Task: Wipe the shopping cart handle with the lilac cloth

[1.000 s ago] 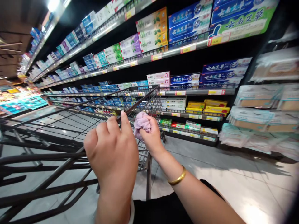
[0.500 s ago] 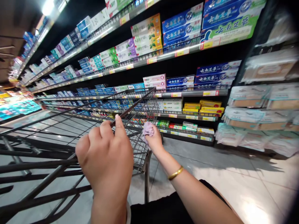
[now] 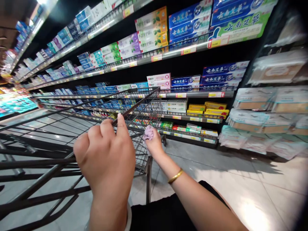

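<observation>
A wire shopping cart (image 3: 141, 102) stretches across the left half of the head view. My left hand (image 3: 108, 154) is closed round its dark top rim, the index finger lying along the bar and the other fingers curled. Farther forward and lower, my right hand (image 3: 155, 143) is closed on a crumpled light purple cloth (image 3: 148, 132). The cloth is bunched beside the cart's wire side; whether it touches the wires I cannot tell. A gold bracelet (image 3: 175, 176) circles my right wrist. The undersides of the left fingers are hidden.
Store shelves (image 3: 187, 50) with toothpaste boxes (image 3: 189, 24) run along the far side of the cart. On the right hang several packaged goods in clear plastic (image 3: 255, 99). Grey tiled floor (image 3: 192, 157) lies between the cart and the shelves.
My right hand and the cloth have shifted slightly left along the cart's side. My left hand keeps its grip on the rim. The whole view has moved a little.
</observation>
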Available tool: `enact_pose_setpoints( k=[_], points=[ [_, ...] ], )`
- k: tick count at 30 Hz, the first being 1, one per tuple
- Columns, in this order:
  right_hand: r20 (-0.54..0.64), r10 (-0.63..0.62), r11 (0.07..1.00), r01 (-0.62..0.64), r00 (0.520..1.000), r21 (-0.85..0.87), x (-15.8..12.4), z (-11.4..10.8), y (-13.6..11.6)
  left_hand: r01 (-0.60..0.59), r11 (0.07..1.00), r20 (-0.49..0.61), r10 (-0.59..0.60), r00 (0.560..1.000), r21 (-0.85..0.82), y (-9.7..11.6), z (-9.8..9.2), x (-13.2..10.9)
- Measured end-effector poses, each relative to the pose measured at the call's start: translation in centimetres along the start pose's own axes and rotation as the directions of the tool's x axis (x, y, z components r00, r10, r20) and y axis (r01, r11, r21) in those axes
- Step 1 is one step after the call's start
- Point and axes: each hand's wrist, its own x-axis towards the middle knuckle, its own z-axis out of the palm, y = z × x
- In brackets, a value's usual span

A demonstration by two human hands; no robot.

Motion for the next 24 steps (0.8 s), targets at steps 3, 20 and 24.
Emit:
enact_pose_setpoints(
  k=[3, 20, 24],
  points=[
    [0.032, -0.033, 0.998, 0.031, 0.999, 0.046, 0.0, -0.3, -0.5, 0.008, 1.0, 0.013, -0.008, 1.0, -0.019, 0.0, -0.1, -0.1],
    [0.153, 0.123, 0.992, -0.118, 0.981, -0.044, -1.9, -1.5, -0.5, 0.024, 0.996, -0.005, -0.024, 1.0, -0.082, 0.3, -0.5, 0.1],
    [0.154, 0.245, 0.968, -0.25, 0.957, 0.014, -2.5, -1.0, -0.8, -0.006, 0.997, -0.031, 0.004, 1.0, -0.077, 0.2, -0.3, 0.0]
  ],
)
